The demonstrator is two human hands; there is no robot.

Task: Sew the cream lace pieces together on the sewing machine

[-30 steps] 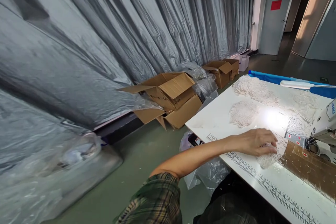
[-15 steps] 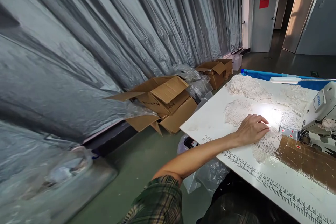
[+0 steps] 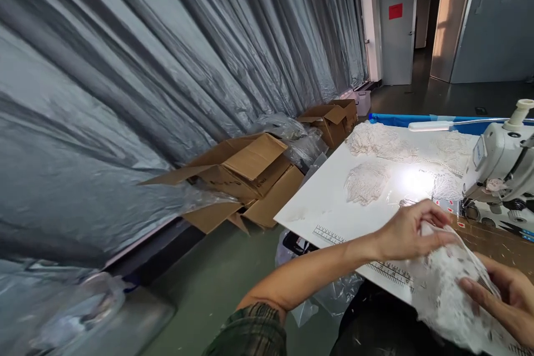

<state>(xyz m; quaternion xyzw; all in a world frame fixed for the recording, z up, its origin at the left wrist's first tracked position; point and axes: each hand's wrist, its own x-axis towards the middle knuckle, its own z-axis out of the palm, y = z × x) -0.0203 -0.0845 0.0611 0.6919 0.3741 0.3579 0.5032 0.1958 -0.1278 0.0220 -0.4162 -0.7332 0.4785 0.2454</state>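
A piece of white lace [image 3: 448, 289] hangs over the table's front edge, blurred by motion. Its upper edge is pinched between the thumb and fingers of my left hand [image 3: 417, 231]. Lower down at the right, my right hand [image 3: 507, 295] grips the same lace, thumb on the near face and fingers partly hidden behind it. Past the hands stands a white sewing machine [image 3: 494, 164], its needle area beside a brightly lit patch of table. One lace pile [image 3: 367, 182] lies left of the light, and another lace heap [image 3: 377, 141] sits farther back.
The white table [image 3: 306, 200] has a printed ruler [image 3: 329, 235] along its front edge. A lamp bar [image 3: 429, 125] lies at the back. Open cardboard boxes [image 3: 254, 158] and plastic bags stand on the floor by the grey curtain [image 3: 208, 44]. A clear bin [image 3: 142, 311] is at lower left.
My left hand has taken up lace from the table and drawn it toward me to the right. My right hand has come into view, gripping the lace. The view has shifted slightly.
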